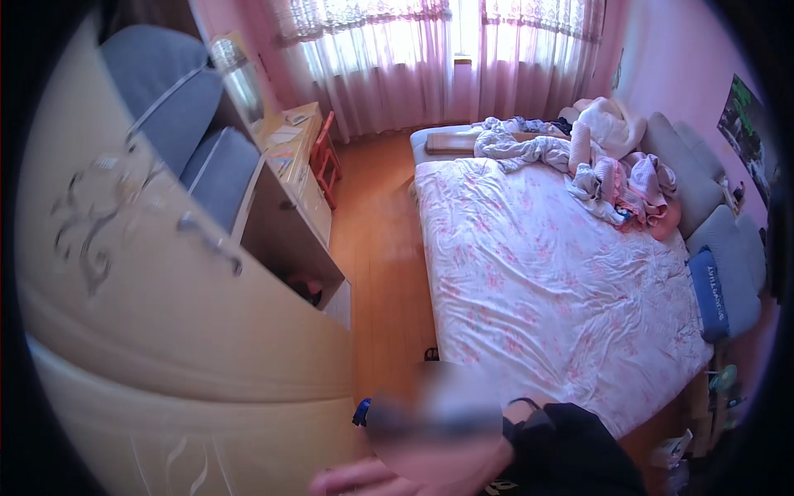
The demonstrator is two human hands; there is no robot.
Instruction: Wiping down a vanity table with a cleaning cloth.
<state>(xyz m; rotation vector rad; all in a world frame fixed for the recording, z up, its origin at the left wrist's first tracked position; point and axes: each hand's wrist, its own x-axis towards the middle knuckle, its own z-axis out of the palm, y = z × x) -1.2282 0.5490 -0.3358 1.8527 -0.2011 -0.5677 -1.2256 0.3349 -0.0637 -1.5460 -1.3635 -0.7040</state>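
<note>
Low in the head view is my right hand [397, 474], reaching leftward out of a black sleeve [577, 449]. A blurred patch covers part of it, so whether it holds anything is hidden. The visible fingers are near the lower part of a cream wardrobe door [248, 335], which has a metal handle [211, 245] and a dark scroll pattern. I cannot tell if they touch it. Behind this door, grey-blue cushion-like bundles [167, 93] with pale piping fill the upper wardrobe shelf. A darker compartment [279, 248] lies below them. My left hand is out of view.
A bed [546, 279] with a floral sheet takes up the right side. Rumpled bedding and clothes [639, 180] lie at its far end. Wooden floor [384, 248] runs between bed and wardrobe, towards a red chair [325, 161] and a desk [291, 136] near the curtained window.
</note>
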